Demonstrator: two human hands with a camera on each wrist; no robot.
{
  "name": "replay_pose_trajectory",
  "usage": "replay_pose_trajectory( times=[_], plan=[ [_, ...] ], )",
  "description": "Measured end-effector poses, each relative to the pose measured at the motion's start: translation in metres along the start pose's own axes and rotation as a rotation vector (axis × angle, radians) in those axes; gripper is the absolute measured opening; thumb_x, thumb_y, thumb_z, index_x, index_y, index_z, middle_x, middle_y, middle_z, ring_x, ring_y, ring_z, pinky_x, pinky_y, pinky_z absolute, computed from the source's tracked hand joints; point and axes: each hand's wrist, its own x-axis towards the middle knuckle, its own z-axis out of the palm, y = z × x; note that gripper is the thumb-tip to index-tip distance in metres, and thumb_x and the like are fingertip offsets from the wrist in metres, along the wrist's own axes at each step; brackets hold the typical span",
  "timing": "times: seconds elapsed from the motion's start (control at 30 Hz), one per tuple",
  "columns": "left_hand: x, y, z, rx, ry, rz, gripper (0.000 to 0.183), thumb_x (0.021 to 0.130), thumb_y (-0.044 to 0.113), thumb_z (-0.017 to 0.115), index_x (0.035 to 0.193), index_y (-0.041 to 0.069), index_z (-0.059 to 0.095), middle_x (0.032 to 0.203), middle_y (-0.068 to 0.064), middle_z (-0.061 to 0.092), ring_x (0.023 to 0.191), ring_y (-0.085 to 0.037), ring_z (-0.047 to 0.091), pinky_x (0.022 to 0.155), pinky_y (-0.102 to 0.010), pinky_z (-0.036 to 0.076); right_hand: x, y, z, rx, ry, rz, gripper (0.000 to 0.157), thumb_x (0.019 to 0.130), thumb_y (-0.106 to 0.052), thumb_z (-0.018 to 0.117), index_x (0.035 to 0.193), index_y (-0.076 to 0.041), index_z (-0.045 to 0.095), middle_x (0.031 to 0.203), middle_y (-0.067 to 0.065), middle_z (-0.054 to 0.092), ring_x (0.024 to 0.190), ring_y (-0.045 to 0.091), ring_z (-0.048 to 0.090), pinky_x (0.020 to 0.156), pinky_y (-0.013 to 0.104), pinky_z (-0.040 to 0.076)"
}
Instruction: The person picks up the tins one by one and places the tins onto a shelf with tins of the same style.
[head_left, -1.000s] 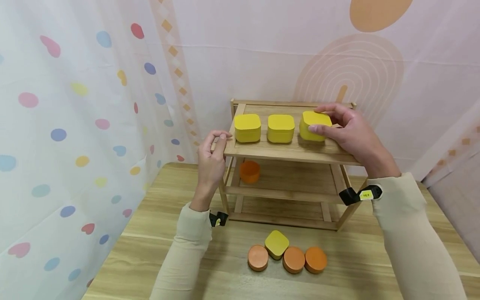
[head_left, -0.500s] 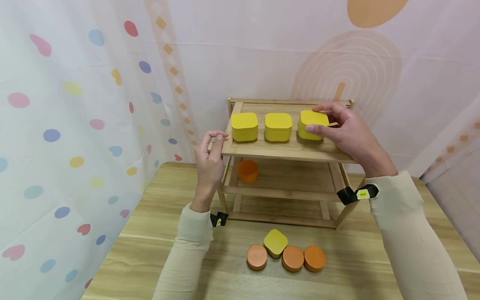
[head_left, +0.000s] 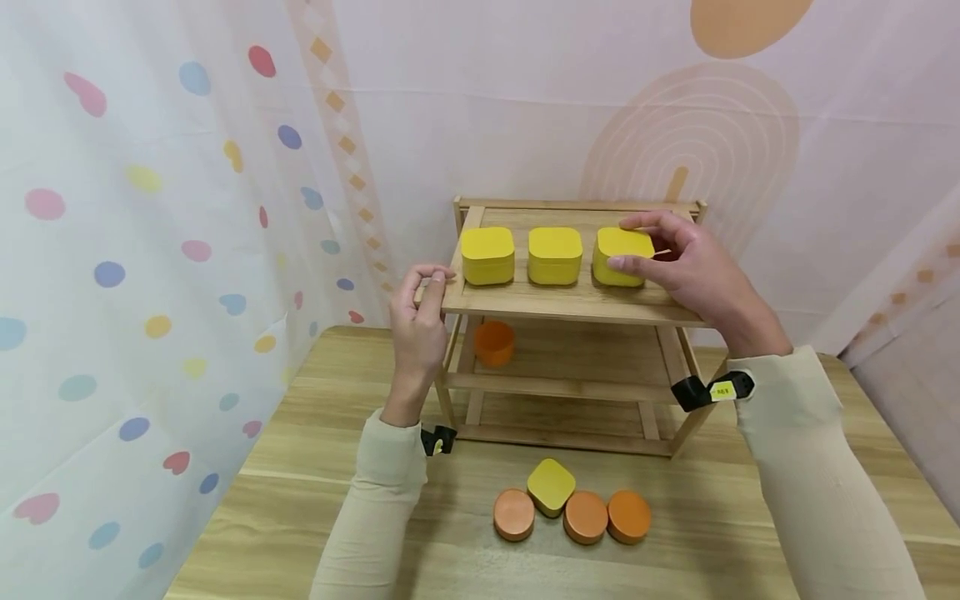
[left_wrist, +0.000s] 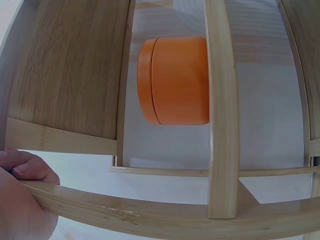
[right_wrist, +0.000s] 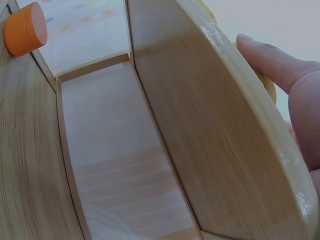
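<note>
My right hand [head_left: 701, 271] holds the rightmost of three yellow rounded-square boxes, the right yellow box [head_left: 624, 242], between thumb and fingers on the top board of a wooden shelf rack [head_left: 570, 312]. To its left stand the middle yellow box [head_left: 555, 258] and the left yellow box [head_left: 488, 257], in a row with small gaps. My left hand [head_left: 418, 333] grips the top board's left edge, and in the left wrist view its curled fingers [left_wrist: 30, 167] show at the rail. The right wrist view shows my right thumb [right_wrist: 270, 57] beyond the board, which hides most of the box.
An orange round canister [head_left: 493, 343] stands at the left of the middle shelf. On the wooden table [head_left: 315, 467] in front lie a yellow box [head_left: 551, 486] and three orange round tins, the left tin [head_left: 513, 514], middle tin [head_left: 586, 517] and right tin [head_left: 629, 516]. Patterned curtains hang behind.
The right yellow box, slightly raised and tilted a second ago, has come down level with its neighbours, still in my right hand. My left hand keeps its place on the rack. The head view shifted slightly.
</note>
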Motion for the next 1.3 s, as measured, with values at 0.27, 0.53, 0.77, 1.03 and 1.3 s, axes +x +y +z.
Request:
replay_pose_trajectory(
  times=[0.27, 0.53, 0.77, 1.03, 1.3],
  plan=[
    [-0.001, 0.0017, -0.0019, -0.005, 0.021, 0.001, 0.027, 0.103, 0.017, 0.045, 0.1, -0.001, 0.064, 0.051, 0.003, 0.039, 0.039, -0.011, 0.029, 0.036, -0.024, 0.025, -0.0001, -0.0011, 0.0011, -0.025, -0.015, -0.015, 0.053, 0.088, -0.034, 0.075, 0.134, -0.017, 0.055, 0.113, 0.002, 0.053, 0.093, 0.022, 0.052, 0.075, 0.024, 0.043],
    [0.0009, 0.0031, 0.0017, -0.009, 0.021, 0.022, 0.027, 0.103, 0.018, 0.045, 0.099, -0.001, 0.064, 0.055, 0.002, 0.043, 0.04, -0.012, 0.029, 0.038, -0.024, 0.025, -0.0019, -0.0046, -0.0037, -0.024, -0.027, -0.023, 0.053, 0.089, -0.031, 0.075, 0.136, -0.015, 0.055, 0.115, 0.0, 0.051, 0.094, 0.022, 0.05, 0.075, 0.023, 0.042],
    [0.0027, 0.0021, 0.003, -0.009, 0.027, 0.024, 0.027, 0.102, 0.018, 0.046, 0.098, -0.001, 0.064, 0.055, 0.002, 0.042, 0.041, -0.012, 0.028, 0.039, -0.024, 0.025, -0.0007, -0.0039, -0.0041, -0.036, -0.022, -0.011, 0.054, 0.088, -0.035, 0.075, 0.135, -0.017, 0.055, 0.115, 0.001, 0.052, 0.095, 0.023, 0.05, 0.076, 0.024, 0.042],
    [0.0001, 0.0005, 0.0013, -0.003, 0.029, 0.022, 0.027, 0.103, 0.018, 0.045, 0.099, -0.001, 0.064, 0.053, 0.0, 0.039, 0.04, -0.012, 0.029, 0.038, -0.024, 0.025, -0.0005, -0.0031, -0.001, -0.05, -0.025, -0.004, 0.055, 0.088, -0.035, 0.075, 0.135, -0.017, 0.055, 0.116, 0.002, 0.051, 0.097, 0.023, 0.05, 0.077, 0.025, 0.042],
    [0.0008, -0.0007, -0.0007, -0.006, 0.032, 0.031, 0.027, 0.102, 0.018, 0.045, 0.099, -0.002, 0.064, 0.051, 0.003, 0.038, 0.039, -0.012, 0.028, 0.037, -0.024, 0.024, 0.0012, -0.0036, 0.0007, -0.059, -0.029, -0.004, 0.056, 0.088, -0.036, 0.075, 0.136, -0.017, 0.054, 0.12, 0.002, 0.05, 0.1, 0.022, 0.05, 0.079, 0.026, 0.042]
  ],
)
